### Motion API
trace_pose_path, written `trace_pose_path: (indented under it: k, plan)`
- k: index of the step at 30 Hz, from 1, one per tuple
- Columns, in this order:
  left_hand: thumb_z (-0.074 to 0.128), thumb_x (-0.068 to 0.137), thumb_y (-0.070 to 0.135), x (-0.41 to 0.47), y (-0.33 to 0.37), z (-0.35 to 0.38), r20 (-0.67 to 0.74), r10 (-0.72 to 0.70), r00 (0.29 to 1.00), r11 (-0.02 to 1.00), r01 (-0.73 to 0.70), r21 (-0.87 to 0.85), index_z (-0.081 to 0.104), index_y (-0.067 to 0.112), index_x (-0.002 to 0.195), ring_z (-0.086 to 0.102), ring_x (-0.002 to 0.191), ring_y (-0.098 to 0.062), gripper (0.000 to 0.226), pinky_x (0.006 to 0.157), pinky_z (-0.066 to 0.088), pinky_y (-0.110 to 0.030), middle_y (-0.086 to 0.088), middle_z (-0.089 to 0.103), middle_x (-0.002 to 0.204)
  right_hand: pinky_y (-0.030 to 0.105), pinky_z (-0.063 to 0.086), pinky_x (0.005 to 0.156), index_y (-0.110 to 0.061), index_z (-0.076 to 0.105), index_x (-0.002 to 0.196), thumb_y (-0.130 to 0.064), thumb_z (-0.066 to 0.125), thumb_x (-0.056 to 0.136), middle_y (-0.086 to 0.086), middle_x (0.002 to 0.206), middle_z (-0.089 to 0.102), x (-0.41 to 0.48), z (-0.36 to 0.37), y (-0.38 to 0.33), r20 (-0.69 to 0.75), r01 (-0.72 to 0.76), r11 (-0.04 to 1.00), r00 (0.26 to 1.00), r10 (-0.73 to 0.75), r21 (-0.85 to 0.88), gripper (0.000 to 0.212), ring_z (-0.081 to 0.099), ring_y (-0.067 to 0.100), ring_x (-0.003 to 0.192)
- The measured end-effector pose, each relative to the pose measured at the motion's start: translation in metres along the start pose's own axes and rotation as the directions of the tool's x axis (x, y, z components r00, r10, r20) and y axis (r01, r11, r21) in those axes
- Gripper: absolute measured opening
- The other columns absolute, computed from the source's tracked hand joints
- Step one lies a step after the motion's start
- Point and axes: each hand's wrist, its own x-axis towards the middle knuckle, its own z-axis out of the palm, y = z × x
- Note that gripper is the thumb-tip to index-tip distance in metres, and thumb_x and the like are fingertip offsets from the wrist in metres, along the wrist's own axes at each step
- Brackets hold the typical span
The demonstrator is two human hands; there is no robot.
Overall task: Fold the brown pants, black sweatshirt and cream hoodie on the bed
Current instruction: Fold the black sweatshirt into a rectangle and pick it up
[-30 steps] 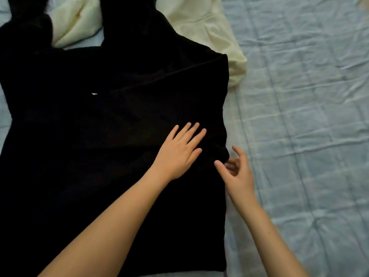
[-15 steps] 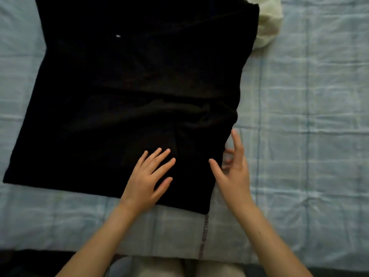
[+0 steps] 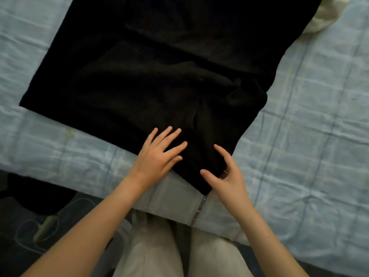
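Note:
The black sweatshirt (image 3: 159,76) lies spread flat on the bed, its hem toward me and a bunched wrinkle near its right edge. My left hand (image 3: 159,154) rests flat on the hem with straight, spread fingers. At the sweatshirt's bottom right corner is my right hand (image 3: 225,176), thumb and index finger spread over the cloth and the other fingers curled at the edge. Only a bit of the cream hoodie (image 3: 327,15) shows past the sweatshirt's top right corner. No brown pants are in view.
The light blue checked bedsheet (image 3: 309,136) stretches bare to the right and along the near edge. My legs in light trousers (image 3: 179,246) stand against the bed. On the dark floor at left lie a shoe (image 3: 52,220) and a dark shape (image 3: 38,192).
Both hands slid down the sweatshirt from its middle to the hem. The view tilted down, so the bed edge, floor and my legs came into sight and most of the hoodie left the frame.

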Motion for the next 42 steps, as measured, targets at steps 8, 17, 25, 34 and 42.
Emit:
trace_pose_path:
  k: [8, 17, 25, 34, 42]
  plan:
    - [0.040, 0.100, 0.032, -0.031, 0.018, -0.003, 0.065, -0.049, 0.997, 0.998, 0.052, -0.040, 0.058, 0.018, 0.135, 0.033, 0.144, -0.025, 0.042, 0.118, 0.022, -0.052, -0.008, 0.044, 0.151, 0.014, 0.051, 0.075, -0.038, 0.038, 0.147, -0.037, 0.070, 0.090, -0.016, 0.111, 0.065, -0.021, 0.003, 0.002, 0.044, -0.042, 0.920, 0.997, 0.063, -0.389, 0.065, 0.064, -0.005, 0.092]
    - [0.032, 0.101, 0.040, 0.069, -0.013, -0.017, -0.039, -0.185, 0.982, 0.976, 0.188, 0.109, 0.029, 0.025, 0.153, 0.016, 0.150, -0.026, 0.055, 0.120, 0.007, -0.050, -0.004, 0.023, 0.161, 0.048, 0.016, 0.122, -0.021, 0.036, 0.154, -0.032, 0.044, 0.100, 0.018, 0.161, 0.026, 0.074, 0.026, -0.056, -0.160, 0.215, 0.543, 0.811, -0.562, -0.812, 0.055, 0.020, 0.034, 0.150]
    - [0.027, 0.101, 0.045, 0.073, -0.037, 0.012, 0.030, -0.194, 0.981, 0.963, 0.185, 0.196, 0.018, 0.027, 0.155, 0.010, 0.151, -0.024, 0.057, 0.121, 0.006, -0.049, -0.004, 0.016, 0.163, 0.050, 0.005, 0.124, -0.031, 0.022, 0.158, -0.042, 0.031, 0.103, 0.005, 0.165, 0.022, 0.111, 0.044, -0.016, -0.015, 0.158, 0.322, 0.879, -0.477, -0.934, 0.057, 0.013, 0.025, 0.153]
    - [0.052, 0.097, 0.021, 0.070, -0.115, -0.058, -0.082, -0.046, 0.996, 0.981, 0.030, -0.194, 0.050, 0.015, 0.142, 0.036, 0.142, -0.021, 0.045, 0.117, 0.030, -0.036, -0.005, 0.043, 0.152, 0.064, 0.025, 0.115, -0.018, 0.045, 0.147, -0.014, 0.056, 0.096, 0.017, 0.155, 0.036, 0.116, 0.095, -0.089, -0.283, 0.136, 0.601, 0.787, -0.548, -0.787, 0.052, 0.033, 0.035, 0.143]
    - [0.027, 0.098, 0.041, 0.108, -0.280, -0.120, 0.049, -0.045, 0.998, 0.980, 0.035, 0.194, 0.033, 0.029, 0.151, 0.026, 0.147, -0.027, 0.055, 0.119, 0.019, -0.050, -0.002, 0.032, 0.158, 0.046, 0.007, 0.122, -0.021, 0.035, 0.154, -0.018, 0.049, 0.101, 0.004, 0.162, 0.028, 0.212, 0.189, -0.182, -0.151, 0.254, 0.554, 0.799, -0.582, -0.793, 0.055, 0.015, 0.022, 0.152]
